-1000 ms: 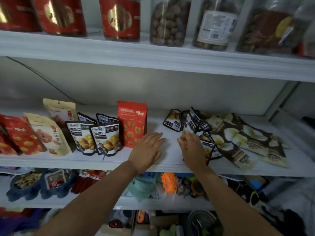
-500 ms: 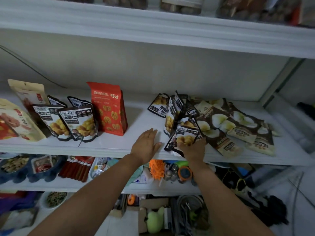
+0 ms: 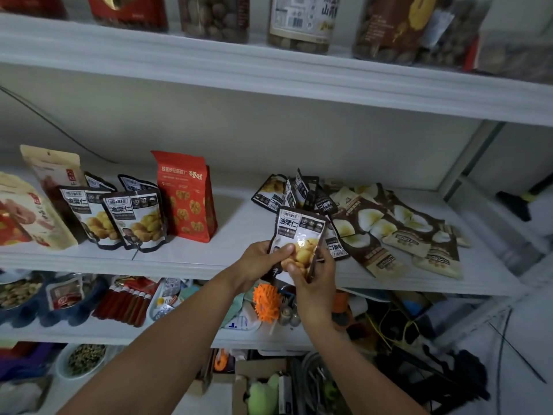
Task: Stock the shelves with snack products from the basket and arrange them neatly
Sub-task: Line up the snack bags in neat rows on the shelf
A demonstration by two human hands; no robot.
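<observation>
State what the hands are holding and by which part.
Both hold one dark chestnut pouch by its lower half: the left hand pinches the lower left edge, the right hand grips the lower right edge.

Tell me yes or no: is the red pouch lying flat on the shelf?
No, the red pouch stands upright on the middle shelf.

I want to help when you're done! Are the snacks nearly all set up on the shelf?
Partly. Done: standing pouches and a red bag lined up at the left. In hand: the left hand and right hand grip one chestnut pouch. Left: the jumbled pile and coconut packets lying flat need standing.
</observation>
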